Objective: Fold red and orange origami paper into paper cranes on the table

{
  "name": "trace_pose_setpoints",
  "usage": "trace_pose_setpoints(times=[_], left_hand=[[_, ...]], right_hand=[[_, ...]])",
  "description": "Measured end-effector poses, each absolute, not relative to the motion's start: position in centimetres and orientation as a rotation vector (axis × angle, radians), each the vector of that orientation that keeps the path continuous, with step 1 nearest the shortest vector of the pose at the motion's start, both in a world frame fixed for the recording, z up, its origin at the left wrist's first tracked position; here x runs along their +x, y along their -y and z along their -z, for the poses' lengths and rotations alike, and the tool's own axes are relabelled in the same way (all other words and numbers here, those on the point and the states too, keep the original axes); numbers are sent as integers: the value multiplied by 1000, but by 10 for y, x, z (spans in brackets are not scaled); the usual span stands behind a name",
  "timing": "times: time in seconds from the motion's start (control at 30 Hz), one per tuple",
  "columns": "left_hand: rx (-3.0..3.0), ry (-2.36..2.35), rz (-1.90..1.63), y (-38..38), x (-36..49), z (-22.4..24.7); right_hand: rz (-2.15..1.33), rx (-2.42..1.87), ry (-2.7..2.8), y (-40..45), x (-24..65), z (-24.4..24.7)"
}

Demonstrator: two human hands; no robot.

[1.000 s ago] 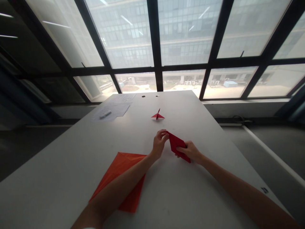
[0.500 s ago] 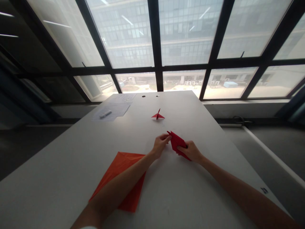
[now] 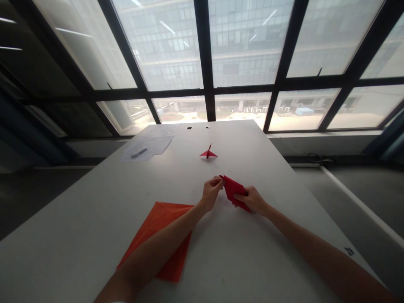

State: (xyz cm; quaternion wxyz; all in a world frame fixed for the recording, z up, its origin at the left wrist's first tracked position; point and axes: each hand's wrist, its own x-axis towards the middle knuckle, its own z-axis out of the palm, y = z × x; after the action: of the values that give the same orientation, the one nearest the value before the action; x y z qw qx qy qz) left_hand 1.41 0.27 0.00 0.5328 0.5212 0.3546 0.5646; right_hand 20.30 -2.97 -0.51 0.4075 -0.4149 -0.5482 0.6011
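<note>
Two hands hold a folded red paper (image 3: 232, 190) over the white table (image 3: 261, 256). The left hand (image 3: 211, 193) pinches its top corner with the fingers close together, and the right hand (image 3: 253, 200) has its fingers clamped on the lower side. A big orange paper (image 3: 160, 219) lies under the left arm (image 3: 158, 244), and a small red paper bird (image 3: 208, 153) sits farther off on the table.
</note>
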Motion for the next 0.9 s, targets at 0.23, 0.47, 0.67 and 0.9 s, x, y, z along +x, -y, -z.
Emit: trace_pose_setpoints(times=[0.23,0.47,0.67,0.9], left_hand=[[1297,-912,-1480,-9,7,-6],[1727,-870,-1379,-13,1,-4],[1954,-899,-1276,-15,-1,-3],[2062,-882,-1119,-13,-5,-5]], right_hand=[[-1704,-1008,1404,28,217,-5],[-1801,-1063,1471,20,236,-9],[-1827,-1071,1557,16,248,-17],[-1808,-1113,1756,12,258,-23]])
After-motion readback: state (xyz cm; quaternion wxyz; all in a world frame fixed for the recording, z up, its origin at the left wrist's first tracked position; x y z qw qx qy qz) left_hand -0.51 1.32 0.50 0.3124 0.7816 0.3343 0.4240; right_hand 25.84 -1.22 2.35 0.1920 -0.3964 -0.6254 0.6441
